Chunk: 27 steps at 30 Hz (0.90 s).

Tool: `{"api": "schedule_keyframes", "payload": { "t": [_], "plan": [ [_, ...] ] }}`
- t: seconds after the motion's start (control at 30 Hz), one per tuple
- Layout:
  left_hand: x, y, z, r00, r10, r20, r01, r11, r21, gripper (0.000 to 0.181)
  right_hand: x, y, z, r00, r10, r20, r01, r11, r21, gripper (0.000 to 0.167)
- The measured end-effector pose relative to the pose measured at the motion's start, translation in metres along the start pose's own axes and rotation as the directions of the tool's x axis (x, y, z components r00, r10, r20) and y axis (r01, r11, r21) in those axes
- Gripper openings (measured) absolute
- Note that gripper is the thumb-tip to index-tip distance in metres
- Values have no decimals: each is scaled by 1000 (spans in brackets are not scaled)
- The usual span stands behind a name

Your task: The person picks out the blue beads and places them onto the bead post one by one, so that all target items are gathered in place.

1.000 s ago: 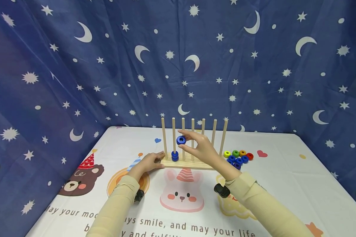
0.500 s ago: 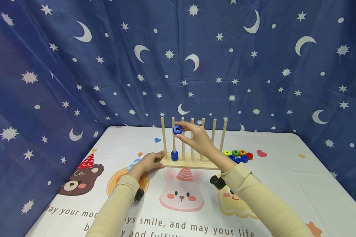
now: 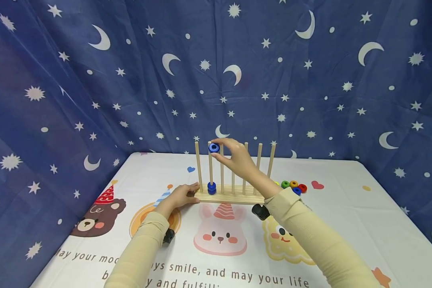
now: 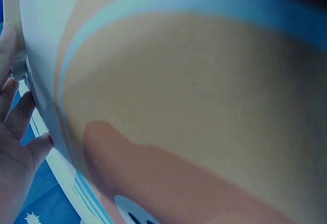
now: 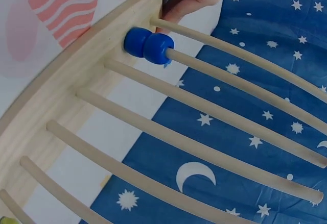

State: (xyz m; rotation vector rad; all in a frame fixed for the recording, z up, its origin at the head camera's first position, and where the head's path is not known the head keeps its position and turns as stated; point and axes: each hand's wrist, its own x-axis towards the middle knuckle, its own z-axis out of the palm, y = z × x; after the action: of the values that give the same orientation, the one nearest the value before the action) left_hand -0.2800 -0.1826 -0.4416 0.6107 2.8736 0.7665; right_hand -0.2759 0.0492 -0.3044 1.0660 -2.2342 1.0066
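Note:
A wooden rack (image 3: 230, 197) with several upright pegs stands on the table. Two blue beads (image 3: 211, 188) sit stacked at the bottom of its second peg from the left; the right wrist view shows the same blue beads (image 5: 148, 45) close up. My right hand (image 3: 239, 159) pinches a blue bead (image 3: 214, 148) between thumb and fingers, at the top of that second peg; whether the peg has entered its hole, I cannot tell. My left hand (image 3: 181, 196) grips the left end of the rack's base, and in the left wrist view the hand (image 4: 15, 152) shows at the left edge.
Right of the rack lie loose beads, among them a green one (image 3: 285, 184), an orange one (image 3: 293, 184) and a red one (image 3: 302, 188), partly hidden by my right forearm. A starry blue curtain (image 3: 201, 80) hangs behind the printed white tablecloth (image 3: 338, 208).
My right hand has risen and shifted left with the blue bead, from in front of the third peg to the second peg's top. My left hand has stayed on the rack.

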Motion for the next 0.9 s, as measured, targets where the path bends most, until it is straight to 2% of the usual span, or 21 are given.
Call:
{"api": "schedule_keyframes", "payload": {
  "t": [0.4,0.6,0.9],
  "plan": [
    [0,0,0,1000,-15,1,15,999,-42,57,18,2,-2,996,54,76,-53,999,-9,36],
    [0,-1,1,1000,-20,2,20,999,-36,57,24,3,-2,990,78,113,-77,997,-8,35],
    [0,0,0,1000,-24,2,24,999,-41,57,33,6,-2,985,109,135,-108,994,-18,34]
  ]
}}
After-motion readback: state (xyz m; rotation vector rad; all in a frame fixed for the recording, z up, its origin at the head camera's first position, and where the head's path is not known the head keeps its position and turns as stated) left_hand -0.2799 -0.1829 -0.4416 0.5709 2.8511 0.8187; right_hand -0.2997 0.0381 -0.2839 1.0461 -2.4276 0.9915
